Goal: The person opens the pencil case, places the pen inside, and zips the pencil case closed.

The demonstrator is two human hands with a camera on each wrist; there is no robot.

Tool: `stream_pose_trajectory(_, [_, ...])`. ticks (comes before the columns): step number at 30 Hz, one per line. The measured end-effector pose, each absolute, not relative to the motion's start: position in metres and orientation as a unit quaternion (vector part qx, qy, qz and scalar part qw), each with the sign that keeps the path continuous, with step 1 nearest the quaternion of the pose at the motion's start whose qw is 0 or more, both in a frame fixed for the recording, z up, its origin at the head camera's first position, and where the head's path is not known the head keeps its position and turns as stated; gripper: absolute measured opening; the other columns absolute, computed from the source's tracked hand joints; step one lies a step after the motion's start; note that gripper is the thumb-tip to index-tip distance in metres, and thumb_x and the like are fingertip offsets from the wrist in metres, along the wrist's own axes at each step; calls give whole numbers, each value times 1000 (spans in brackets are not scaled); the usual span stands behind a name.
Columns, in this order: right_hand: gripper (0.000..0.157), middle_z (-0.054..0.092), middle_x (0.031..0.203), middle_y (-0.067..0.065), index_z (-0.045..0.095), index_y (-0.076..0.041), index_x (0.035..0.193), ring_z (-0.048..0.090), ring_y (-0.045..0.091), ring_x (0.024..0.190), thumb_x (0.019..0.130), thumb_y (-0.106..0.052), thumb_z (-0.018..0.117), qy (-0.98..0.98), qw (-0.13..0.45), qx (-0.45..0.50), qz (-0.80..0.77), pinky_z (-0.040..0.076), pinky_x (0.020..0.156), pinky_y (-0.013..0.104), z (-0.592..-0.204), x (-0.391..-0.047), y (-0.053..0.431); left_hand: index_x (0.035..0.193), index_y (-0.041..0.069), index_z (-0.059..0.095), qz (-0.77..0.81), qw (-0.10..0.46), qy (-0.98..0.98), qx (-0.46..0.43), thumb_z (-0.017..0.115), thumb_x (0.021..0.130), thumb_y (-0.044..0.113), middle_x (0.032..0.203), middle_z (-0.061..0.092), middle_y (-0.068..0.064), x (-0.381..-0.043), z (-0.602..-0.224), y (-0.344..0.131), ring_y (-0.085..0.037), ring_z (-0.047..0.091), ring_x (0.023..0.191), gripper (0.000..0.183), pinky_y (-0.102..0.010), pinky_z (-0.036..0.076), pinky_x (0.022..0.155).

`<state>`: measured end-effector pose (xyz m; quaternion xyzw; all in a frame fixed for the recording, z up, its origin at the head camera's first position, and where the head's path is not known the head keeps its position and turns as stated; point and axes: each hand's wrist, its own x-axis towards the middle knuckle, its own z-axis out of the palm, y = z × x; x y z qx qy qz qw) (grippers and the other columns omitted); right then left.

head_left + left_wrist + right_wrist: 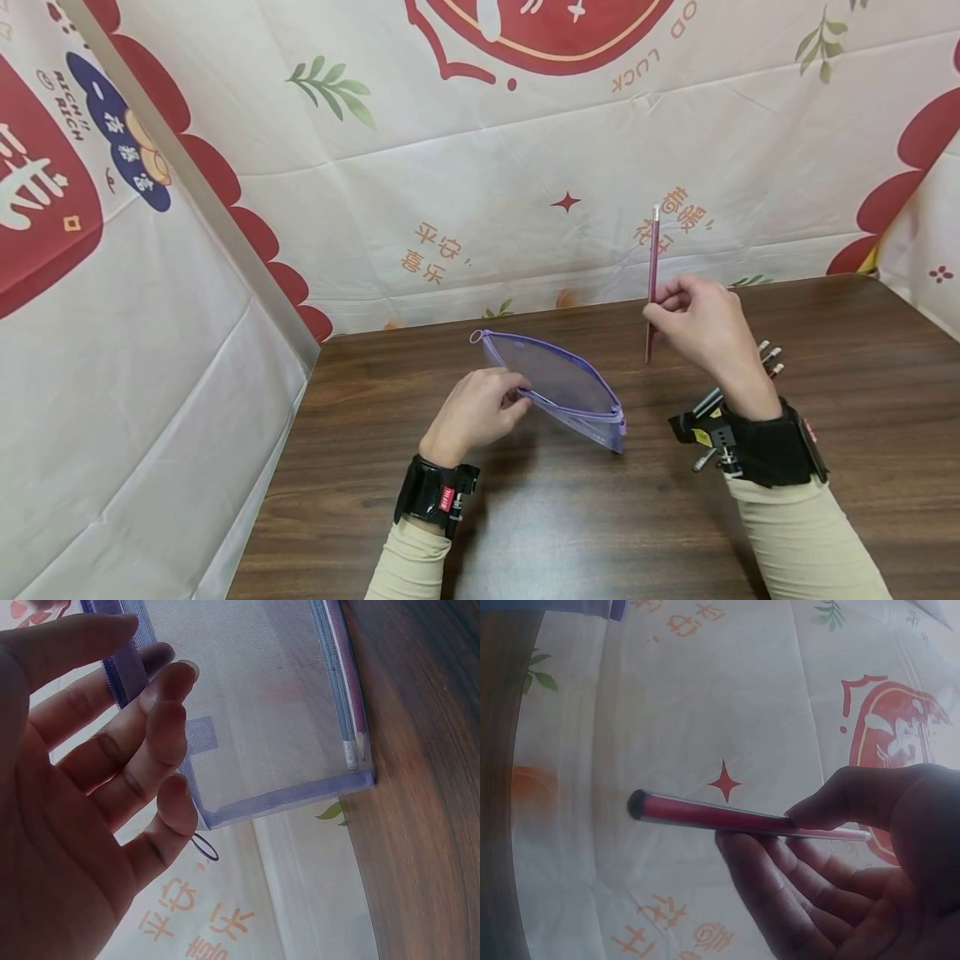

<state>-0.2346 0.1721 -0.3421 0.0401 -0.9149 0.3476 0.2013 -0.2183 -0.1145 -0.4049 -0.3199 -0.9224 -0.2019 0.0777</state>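
My left hand pinches the upper edge of a purple mesh zipper pouch, whose mouth gapes toward the far side. Through the mesh in the left wrist view, pencils lie along the pouch's side, one bluish and one dark pink. To the right of the pouch, my right hand holds a pink-red pencil nearly upright between thumb and fingers. Its silver-tipped end points up, and the dark, flat end shows close in the right wrist view.
Several more pencils lie on the brown wood table, partly hidden beneath my right wrist. A white printed cloth hangs behind the table, and another cloth-covered panel stands along the left.
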Motion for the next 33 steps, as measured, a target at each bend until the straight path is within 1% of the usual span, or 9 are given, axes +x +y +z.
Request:
stream_pose_trajectory(7, [16, 71, 78, 16, 64, -3, 87, 59, 13, 61, 80, -17, 62, -910, 224, 32, 348, 42, 57, 34, -341, -232, 168, 97, 13, 73, -200, 81, -922, -320, 64, 85, 22, 78, 62, 8, -218, -405, -115, -8, 58, 69, 17, -20, 44, 57])
stream_pose_trajectory(12, [18, 71, 80, 17, 64, -2, 89, 60, 13, 64, 80, -18, 62, -906, 227, 34, 355, 43, 61, 35, -339, -230, 165, 97, 13, 73, -199, 84, -922, -321, 63, 85, 22, 77, 61, 9, -218, -405, -115, -8, 57, 69, 17, -20, 44, 57])
stream_pose_trajectory(15, [17, 72, 82, 17, 65, -3, 89, 60, 10, 64, 81, -18, 62, -904, 228, 37, 359, 44, 61, 29, -338, -228, 163, 97, 13, 73, -200, 84, -922, -321, 63, 85, 22, 77, 61, 9, -218, -405, -115, -8, 58, 69, 18, -20, 44, 57])
stream_pose_trajectory(18, [17, 72, 83, 15, 65, -4, 90, 60, 8, 65, 81, -19, 62, -902, 227, 39, 365, 44, 59, 21, -337, -226, 160, 97, 13, 73, -199, 84, -922, -321, 63, 85, 22, 77, 61, 9, -218, -405, -115, -8, 57, 69, 17, -20, 44, 57])
stream_pose_trajectory(22, [17, 72, 85, 16, 65, -4, 92, 63, 14, 68, 81, -17, 62, -899, 223, 45, 374, 43, 58, 15, -334, -223, 156, 96, 14, 73, -196, 83, -923, -320, 63, 85, 22, 77, 61, 9, -218, -405, -114, -7, 57, 68, 17, -20, 44, 57])
stream_pose_trajectory(25, [18, 72, 87, 17, 65, -3, 94, 64, 20, 73, 82, -15, 62, -897, 218, 53, 380, 43, 59, 13, -333, -221, 153, 95, 14, 72, -194, 83, -923, -321, 64, 85, 22, 77, 62, 9, -218, -406, -113, -7, 57, 68, 16, -20, 44, 57])
stream_pose_trajectory(28, [19, 71, 88, 17, 65, -2, 97, 65, 22, 76, 81, -14, 63, -895, 215, 64, 387, 43, 62, 11, -332, -220, 151, 95, 15, 72, -191, 86, -923, -324, 64, 84, 23, 77, 62, 9, -218, -406, -113, -7, 57, 69, 15, -20, 45, 58])
stream_pose_trajectory(30, [21, 71, 89, 16, 65, -2, 98, 65, 20, 76, 81, -13, 64, -892, 216, 74, 389, 44, 62, 11, -332, -219, 150, 94, 15, 73, -189, 89, -922, -325, 64, 84, 23, 76, 62, 10, -218, -406, -113, -6, 57, 68, 15, -21, 45, 58])
stream_pose_trajectory(33, [25, 73, 89, 17, 65, -1, 103, 65, 12, 73, 81, -13, 66, -891, 220, 88, 388, 44, 63, 12, -332, -219, 149, 94, 15, 73, -187, 92, -922, -325, 64, 84, 23, 76, 62, 10, -218, -406, -113, -6, 57, 68, 15, -21, 45, 58])
